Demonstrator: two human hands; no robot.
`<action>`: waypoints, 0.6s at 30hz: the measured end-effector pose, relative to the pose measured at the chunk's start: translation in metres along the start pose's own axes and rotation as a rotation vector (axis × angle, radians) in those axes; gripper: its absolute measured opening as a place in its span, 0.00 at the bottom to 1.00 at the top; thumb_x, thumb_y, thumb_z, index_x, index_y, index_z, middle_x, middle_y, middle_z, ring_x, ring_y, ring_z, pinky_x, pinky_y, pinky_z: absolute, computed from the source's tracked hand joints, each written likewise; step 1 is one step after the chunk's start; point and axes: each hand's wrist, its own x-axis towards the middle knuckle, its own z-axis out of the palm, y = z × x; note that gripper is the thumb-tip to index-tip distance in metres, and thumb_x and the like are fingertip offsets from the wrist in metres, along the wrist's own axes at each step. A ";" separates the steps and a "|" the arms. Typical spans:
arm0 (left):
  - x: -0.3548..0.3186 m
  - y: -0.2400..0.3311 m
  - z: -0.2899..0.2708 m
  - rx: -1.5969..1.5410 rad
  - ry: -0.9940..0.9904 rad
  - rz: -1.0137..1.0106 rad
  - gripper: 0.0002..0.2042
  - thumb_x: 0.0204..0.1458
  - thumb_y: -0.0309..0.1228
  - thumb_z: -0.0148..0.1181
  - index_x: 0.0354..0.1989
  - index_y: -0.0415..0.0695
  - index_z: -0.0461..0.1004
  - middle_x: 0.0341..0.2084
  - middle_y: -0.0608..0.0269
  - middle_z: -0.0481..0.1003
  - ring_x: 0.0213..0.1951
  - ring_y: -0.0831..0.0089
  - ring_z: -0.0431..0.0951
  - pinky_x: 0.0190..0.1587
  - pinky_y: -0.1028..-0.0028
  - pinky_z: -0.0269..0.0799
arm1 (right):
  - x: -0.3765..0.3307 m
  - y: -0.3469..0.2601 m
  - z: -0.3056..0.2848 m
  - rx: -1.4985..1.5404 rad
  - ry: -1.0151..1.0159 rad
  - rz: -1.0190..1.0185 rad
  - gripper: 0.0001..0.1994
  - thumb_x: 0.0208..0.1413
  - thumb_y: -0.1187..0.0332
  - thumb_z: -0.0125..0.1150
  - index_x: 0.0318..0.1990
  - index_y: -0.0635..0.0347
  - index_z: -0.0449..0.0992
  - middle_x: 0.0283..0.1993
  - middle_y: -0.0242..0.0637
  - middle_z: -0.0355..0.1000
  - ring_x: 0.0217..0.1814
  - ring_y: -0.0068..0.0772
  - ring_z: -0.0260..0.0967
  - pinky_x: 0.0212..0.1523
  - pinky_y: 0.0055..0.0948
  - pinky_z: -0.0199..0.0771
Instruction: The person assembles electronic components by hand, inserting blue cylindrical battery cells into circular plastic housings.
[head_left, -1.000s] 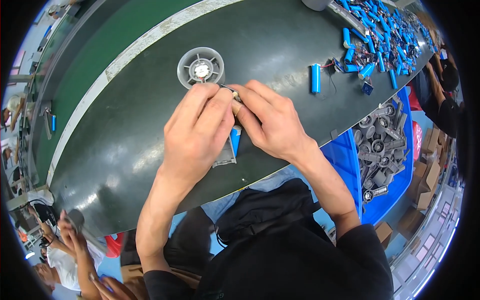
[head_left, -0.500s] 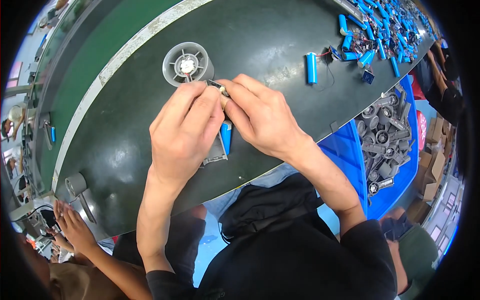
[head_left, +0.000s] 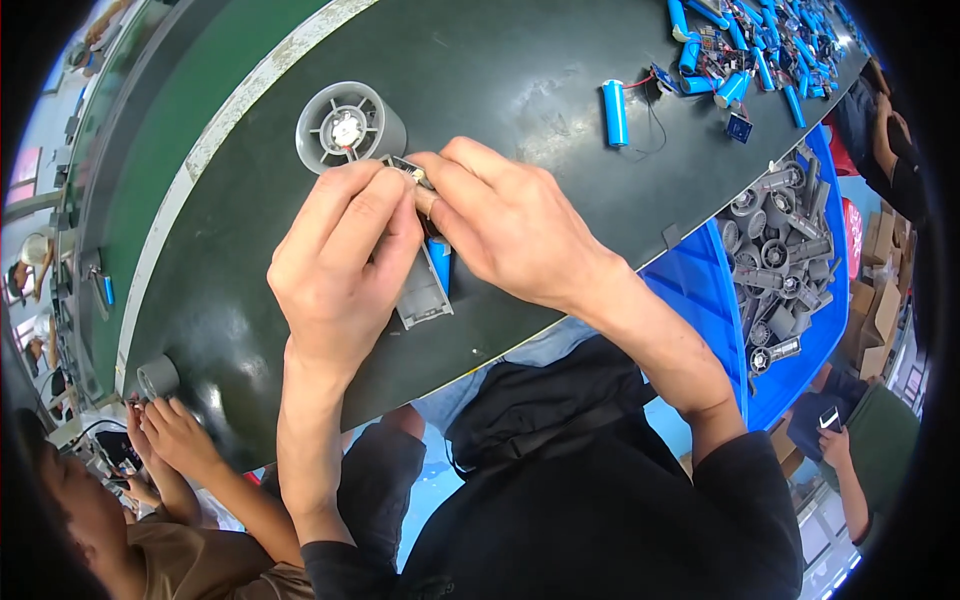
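Note:
A grey handheld fan housing [head_left: 350, 125] with a round, spoked head lies on the dark green work surface, its handle shell [head_left: 425, 303] pointing toward me. Beside the handle shows part of a blue battery cell [head_left: 441, 262]. Over the handle my left hand [head_left: 345, 265] is closed in a pinch at a small circuit board [head_left: 408, 168] with a white connector. My right hand [head_left: 515, 225] pinches the other side of this board between thumb and fingers. The fingertips meet closely, so fine wires or contacts between them are hidden.
A blue battery cell [head_left: 615, 115] with wires and a board lies to the right, before a heap of similar cells [head_left: 735, 60]. A blue bin [head_left: 700, 290] at right holds grey fan housings. At left, a co-worker's hands [head_left: 180, 440] are near another grey fan head [head_left: 157, 377].
The view has shifted slightly; both my hands keep their pinch on the circuit board. The co-worker's hands at left have moved closer to the fan part there.

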 end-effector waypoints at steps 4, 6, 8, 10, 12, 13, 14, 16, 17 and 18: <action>0.001 -0.001 0.001 -0.026 -0.013 -0.006 0.10 0.43 0.15 0.67 0.34 0.37 0.79 0.32 0.60 0.79 0.28 0.70 0.79 0.29 0.75 0.75 | 0.000 0.002 0.000 -0.012 0.003 0.001 0.15 0.55 0.77 0.63 0.50 0.68 0.75 0.36 0.42 0.69 0.30 0.47 0.72 0.27 0.39 0.73; 0.003 0.000 0.000 -0.012 -0.025 -0.024 0.10 0.43 0.15 0.67 0.35 0.37 0.79 0.32 0.60 0.79 0.28 0.70 0.79 0.29 0.75 0.75 | 0.003 0.001 -0.001 -0.009 0.018 -0.018 0.14 0.55 0.77 0.63 0.50 0.68 0.75 0.36 0.42 0.69 0.30 0.47 0.72 0.27 0.39 0.72; 0.006 0.003 -0.003 -0.020 -0.053 -0.039 0.10 0.44 0.14 0.66 0.36 0.35 0.79 0.33 0.57 0.79 0.31 0.69 0.80 0.33 0.75 0.76 | 0.004 0.000 -0.002 -0.008 0.034 -0.037 0.14 0.55 0.76 0.63 0.50 0.68 0.75 0.36 0.42 0.69 0.30 0.46 0.72 0.27 0.39 0.72; 0.009 0.005 -0.005 -0.028 -0.078 -0.053 0.11 0.45 0.12 0.65 0.38 0.33 0.79 0.34 0.54 0.79 0.33 0.69 0.81 0.38 0.75 0.77 | 0.005 -0.001 -0.005 -0.013 0.016 -0.006 0.14 0.55 0.77 0.63 0.49 0.69 0.75 0.36 0.42 0.68 0.30 0.46 0.72 0.28 0.39 0.73; 0.011 0.006 -0.006 -0.019 -0.093 -0.083 0.10 0.45 0.12 0.65 0.38 0.33 0.79 0.33 0.54 0.79 0.33 0.69 0.80 0.37 0.74 0.77 | 0.007 -0.001 -0.006 -0.025 0.011 -0.012 0.15 0.54 0.77 0.63 0.49 0.69 0.75 0.36 0.42 0.68 0.31 0.46 0.72 0.28 0.39 0.73; 0.012 0.006 -0.005 -0.018 -0.092 -0.081 0.10 0.45 0.12 0.65 0.38 0.33 0.79 0.33 0.54 0.79 0.33 0.69 0.80 0.37 0.74 0.77 | 0.008 -0.001 -0.007 -0.037 0.004 -0.018 0.15 0.54 0.77 0.63 0.49 0.69 0.75 0.36 0.42 0.68 0.31 0.46 0.72 0.29 0.38 0.73; 0.012 0.004 -0.003 -0.034 -0.076 -0.074 0.10 0.44 0.14 0.66 0.36 0.35 0.79 0.33 0.57 0.79 0.30 0.69 0.79 0.33 0.74 0.75 | 0.008 0.000 -0.008 -0.039 0.003 -0.026 0.15 0.54 0.77 0.63 0.49 0.69 0.75 0.36 0.42 0.68 0.31 0.46 0.72 0.29 0.38 0.73; 0.011 0.004 0.000 -0.044 -0.048 -0.065 0.10 0.43 0.15 0.67 0.34 0.37 0.79 0.32 0.59 0.78 0.27 0.69 0.78 0.29 0.74 0.74 | 0.006 0.002 -0.008 -0.042 -0.006 -0.035 0.15 0.55 0.77 0.63 0.50 0.69 0.75 0.36 0.42 0.69 0.31 0.46 0.72 0.30 0.38 0.73; 0.012 0.005 0.001 -0.064 -0.042 -0.083 0.10 0.43 0.15 0.67 0.35 0.37 0.79 0.32 0.59 0.78 0.27 0.69 0.78 0.29 0.74 0.74 | 0.007 0.003 -0.009 -0.048 -0.009 -0.050 0.15 0.55 0.77 0.63 0.50 0.69 0.75 0.36 0.42 0.69 0.31 0.46 0.72 0.30 0.38 0.73; 0.013 0.006 0.003 -0.083 -0.034 -0.100 0.10 0.43 0.15 0.67 0.35 0.37 0.79 0.33 0.59 0.78 0.27 0.69 0.78 0.29 0.73 0.74 | 0.007 0.002 -0.010 -0.032 0.014 -0.017 0.16 0.55 0.77 0.62 0.51 0.69 0.75 0.36 0.42 0.69 0.31 0.45 0.72 0.30 0.37 0.73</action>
